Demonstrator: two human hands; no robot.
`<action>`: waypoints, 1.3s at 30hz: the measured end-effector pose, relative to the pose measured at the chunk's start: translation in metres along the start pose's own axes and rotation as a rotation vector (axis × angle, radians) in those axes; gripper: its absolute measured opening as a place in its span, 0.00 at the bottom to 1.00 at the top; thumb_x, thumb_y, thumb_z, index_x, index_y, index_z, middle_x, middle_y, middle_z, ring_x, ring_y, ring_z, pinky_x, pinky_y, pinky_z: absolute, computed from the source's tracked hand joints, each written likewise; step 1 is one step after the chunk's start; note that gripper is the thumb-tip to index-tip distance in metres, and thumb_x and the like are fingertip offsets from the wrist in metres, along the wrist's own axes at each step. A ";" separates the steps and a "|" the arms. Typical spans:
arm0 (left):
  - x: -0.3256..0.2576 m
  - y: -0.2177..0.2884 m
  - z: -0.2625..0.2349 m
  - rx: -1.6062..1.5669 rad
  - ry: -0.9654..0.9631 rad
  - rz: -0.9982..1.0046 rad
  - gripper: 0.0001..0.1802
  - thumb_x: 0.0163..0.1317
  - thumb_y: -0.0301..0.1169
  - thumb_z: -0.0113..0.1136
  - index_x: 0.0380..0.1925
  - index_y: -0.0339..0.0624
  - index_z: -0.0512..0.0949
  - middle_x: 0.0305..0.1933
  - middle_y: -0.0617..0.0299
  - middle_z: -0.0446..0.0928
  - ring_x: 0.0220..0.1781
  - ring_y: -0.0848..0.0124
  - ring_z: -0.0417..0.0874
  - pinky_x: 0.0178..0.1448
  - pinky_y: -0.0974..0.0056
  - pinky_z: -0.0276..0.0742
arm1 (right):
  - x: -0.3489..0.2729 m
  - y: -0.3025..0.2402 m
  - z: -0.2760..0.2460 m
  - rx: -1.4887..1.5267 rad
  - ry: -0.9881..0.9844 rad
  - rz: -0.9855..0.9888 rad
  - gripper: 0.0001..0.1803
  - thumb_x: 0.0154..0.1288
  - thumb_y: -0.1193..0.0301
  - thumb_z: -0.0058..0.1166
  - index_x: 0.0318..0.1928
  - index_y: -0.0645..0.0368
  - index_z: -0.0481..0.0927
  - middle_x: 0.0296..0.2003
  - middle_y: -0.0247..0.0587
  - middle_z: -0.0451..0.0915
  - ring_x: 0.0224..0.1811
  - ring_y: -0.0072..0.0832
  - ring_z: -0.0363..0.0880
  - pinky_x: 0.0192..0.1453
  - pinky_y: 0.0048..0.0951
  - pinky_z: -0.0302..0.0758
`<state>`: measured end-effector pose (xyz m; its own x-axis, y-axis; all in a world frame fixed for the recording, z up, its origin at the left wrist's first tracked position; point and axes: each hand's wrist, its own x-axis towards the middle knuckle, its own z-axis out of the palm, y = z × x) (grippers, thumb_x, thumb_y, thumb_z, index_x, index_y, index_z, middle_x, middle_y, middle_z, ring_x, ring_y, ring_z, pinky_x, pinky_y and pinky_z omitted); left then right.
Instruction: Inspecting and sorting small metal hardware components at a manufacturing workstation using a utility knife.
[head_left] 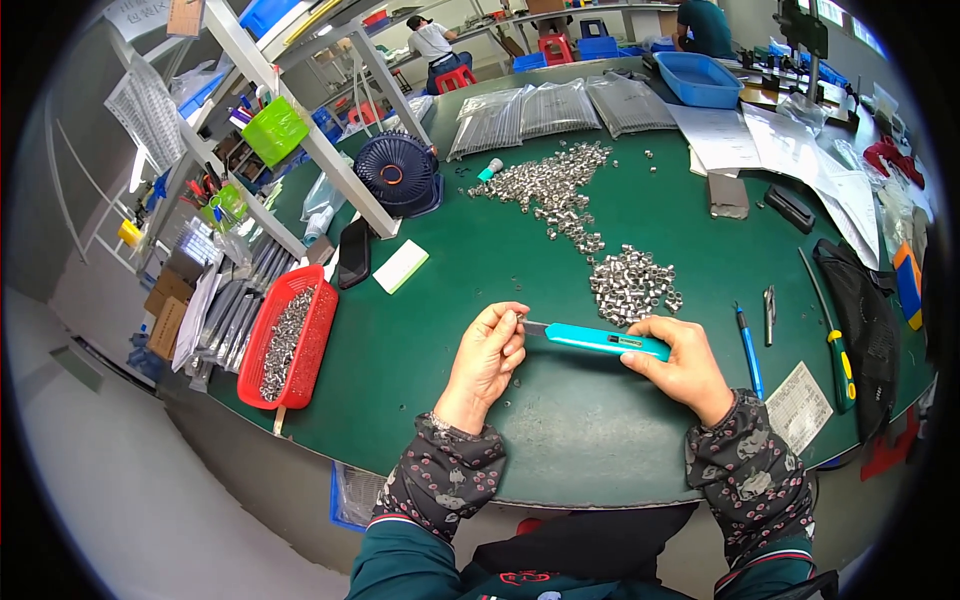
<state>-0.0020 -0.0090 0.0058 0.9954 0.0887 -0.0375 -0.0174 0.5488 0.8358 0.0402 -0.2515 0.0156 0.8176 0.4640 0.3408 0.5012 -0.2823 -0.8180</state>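
Observation:
My right hand [683, 363] is closed around a teal utility knife [600, 340], held level with its blade [535, 327] extended to the left. The blade's tip reaches the fingertips of my left hand [484, 358]. Those fingers are pinched on a small metal ring, mostly hidden by them. Just beyond the knife lies a pile of short silvery metal rings [632, 285]. A larger spread of the same rings [550, 185] stretches farther back across the green table [470, 265].
At left, a red basket [325, 335] holds small metal parts, near a black phone [354, 252] and a blue fan [397, 172]. A blue pen [749, 350], a screwdriver [843, 370] and a black pouch [860, 330] lie at right. Bagged rods [557, 108] and a blue bin [698, 80] stand behind.

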 end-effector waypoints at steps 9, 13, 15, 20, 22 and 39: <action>0.002 -0.004 -0.002 0.088 0.032 -0.006 0.10 0.62 0.34 0.50 0.33 0.37 0.73 0.24 0.67 0.66 0.18 0.84 0.59 0.16 0.80 0.53 | -0.003 -0.010 0.000 -0.241 0.153 -0.203 0.14 0.44 0.67 0.61 0.33 0.60 0.77 0.26 0.43 0.76 0.25 0.38 0.75 0.28 0.32 0.70; 0.000 -0.004 -0.003 0.055 0.072 -0.060 0.12 0.63 0.36 0.48 0.32 0.37 0.72 0.25 0.66 0.67 0.18 0.84 0.59 0.16 0.80 0.52 | -0.001 -0.009 0.002 -0.256 0.316 -0.300 0.14 0.44 0.69 0.61 0.33 0.60 0.76 0.26 0.43 0.75 0.25 0.39 0.74 0.28 0.32 0.70; -0.001 -0.002 0.001 0.050 0.084 -0.058 0.12 0.64 0.36 0.48 0.33 0.37 0.72 0.26 0.66 0.67 0.18 0.83 0.60 0.16 0.80 0.52 | 0.000 -0.008 -0.002 -0.174 0.328 -0.238 0.14 0.44 0.70 0.61 0.33 0.61 0.75 0.26 0.44 0.75 0.26 0.39 0.75 0.28 0.32 0.70; -0.001 -0.001 0.001 0.064 0.055 -0.037 0.12 0.64 0.35 0.47 0.37 0.36 0.72 0.28 0.65 0.68 0.19 0.83 0.60 0.16 0.80 0.54 | -0.001 -0.004 0.001 -0.167 0.265 -0.228 0.14 0.44 0.70 0.61 0.33 0.61 0.76 0.26 0.44 0.76 0.26 0.40 0.75 0.29 0.33 0.71; 0.001 -0.002 0.002 0.019 0.055 -0.011 0.12 0.64 0.34 0.47 0.38 0.36 0.72 0.29 0.64 0.68 0.20 0.82 0.61 0.18 0.79 0.56 | -0.001 -0.004 0.001 -0.163 0.226 -0.201 0.14 0.44 0.69 0.61 0.33 0.61 0.76 0.27 0.44 0.76 0.27 0.39 0.76 0.29 0.32 0.71; 0.001 -0.002 -0.003 0.002 0.002 0.004 0.12 0.63 0.33 0.49 0.40 0.36 0.72 0.29 0.66 0.68 0.21 0.82 0.62 0.20 0.79 0.57 | -0.001 0.000 0.002 -0.112 0.116 -0.156 0.16 0.44 0.67 0.62 0.34 0.62 0.77 0.29 0.44 0.77 0.30 0.39 0.77 0.33 0.33 0.73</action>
<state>-0.0013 -0.0077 0.0029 0.9951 0.0925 -0.0355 -0.0210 0.5472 0.8368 0.0388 -0.2503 0.0147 0.7519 0.4113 0.5153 0.6469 -0.3090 -0.6972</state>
